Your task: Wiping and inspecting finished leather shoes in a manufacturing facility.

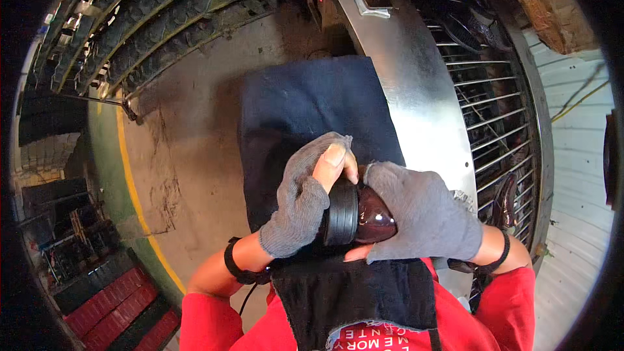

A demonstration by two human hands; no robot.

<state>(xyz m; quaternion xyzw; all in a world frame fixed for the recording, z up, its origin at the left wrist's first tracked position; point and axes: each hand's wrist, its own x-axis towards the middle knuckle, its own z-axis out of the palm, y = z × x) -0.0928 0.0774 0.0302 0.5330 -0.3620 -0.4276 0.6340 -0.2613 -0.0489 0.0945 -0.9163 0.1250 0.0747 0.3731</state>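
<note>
Gripped from both sides, left hand [300, 198] at the black sole [341, 214], right hand [429, 214] around the upper, the glossy dark-red shoe [376, 216] sits just below frame centre; likely stiff-soled, slick on top, best held by the sole's edges

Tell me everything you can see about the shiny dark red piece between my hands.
The dark red piece is smooth and rounded like a shoe's toe, with a bright glint on its glossy surface; it looks like polished leather, though that's uncertain. Its rounded end faces your right. On its left it adjoins a black ridged part, perhaps a sole, which your gloved left hand holds. Your gloved right hand wraps its right side, hiding some of it. It's held in front of your body.
</note>
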